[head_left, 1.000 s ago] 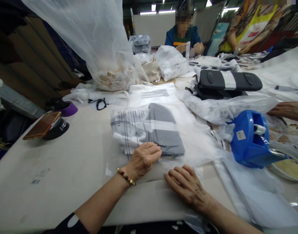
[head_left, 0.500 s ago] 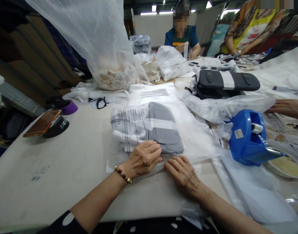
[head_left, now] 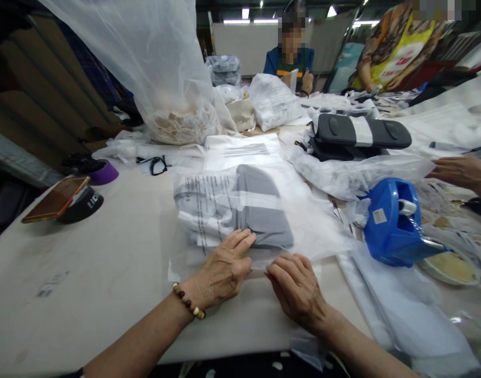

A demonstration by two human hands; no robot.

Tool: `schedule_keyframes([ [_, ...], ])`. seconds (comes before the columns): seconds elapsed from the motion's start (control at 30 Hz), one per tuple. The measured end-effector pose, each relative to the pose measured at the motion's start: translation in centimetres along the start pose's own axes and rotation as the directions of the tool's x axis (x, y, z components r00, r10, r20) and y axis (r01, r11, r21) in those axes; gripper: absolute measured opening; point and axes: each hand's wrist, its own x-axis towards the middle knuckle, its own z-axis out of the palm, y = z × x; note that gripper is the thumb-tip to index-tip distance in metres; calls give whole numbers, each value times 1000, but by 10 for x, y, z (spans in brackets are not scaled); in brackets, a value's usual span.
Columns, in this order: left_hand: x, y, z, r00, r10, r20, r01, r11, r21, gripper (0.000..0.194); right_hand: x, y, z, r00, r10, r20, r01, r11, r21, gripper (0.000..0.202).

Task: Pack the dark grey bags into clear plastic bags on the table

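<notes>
A clear printed plastic bag (head_left: 209, 210) lies in front of me with a dark grey case (head_left: 264, 226) inside, banded in white. My left hand (head_left: 220, 268), with a beaded bracelet on its wrist, rests on the bag's near left part. Its fingers are stretched over the near edge of the case and its thumb is apart from them. Close by on the right, my right hand (head_left: 297, 283) has its fingers curled down on the bag's near edge, pinching the plastic. Its thumb is mostly hidden.
A blue tape dispenser (head_left: 393, 220) stands right, before a bowl (head_left: 448, 268). Black cases (head_left: 362, 131) are stacked behind. A phone (head_left: 55, 199) leans on a black round object at left. Another person's hand (head_left: 456, 170) reaches in from the right; two people work across the table.
My left hand has shifted slightly left and toward me, its fingers straightening over the case. My right hand stays at the bag's near edge. The person opposite has raised a hand.
</notes>
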Motion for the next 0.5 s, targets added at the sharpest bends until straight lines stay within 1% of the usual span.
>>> schedule_keyframes([
  [0.07, 1, -2, -2, 1000, 5, 14, -5, 1000, -15, 14, -7, -3, 0, 1000, -7, -18, 7, 999, -35, 18],
  [0.13, 1, -3, -4, 1000, 10, 24, -9, 1000, -12, 15, -11, -4, 2, 1000, -12, -13, 10, 995, -101, 19],
  [0.27, 1, -3, -3, 1000, 10, 20, -10, 1000, -2, 14, -6, 2, 8, 999, -27, -28, 21, 981, -193, 20],
  [0.43, 0, -3, -4, 998, -5, 57, 6, 1000, -19, 12, -3, 4, 10, 997, -73, -5, 70, 981, -178, 24],
  [0.47, -1, -2, -4, 997, -11, 71, 14, 999, -32, 14, -4, 3, 10, 997, -80, 9, 81, 984, -161, 25],
  [0.5, -1, -2, -5, 997, -16, 81, 20, 999, -45, 20, -5, 2, 10, 996, -87, 22, 89, 986, -142, 27],
])
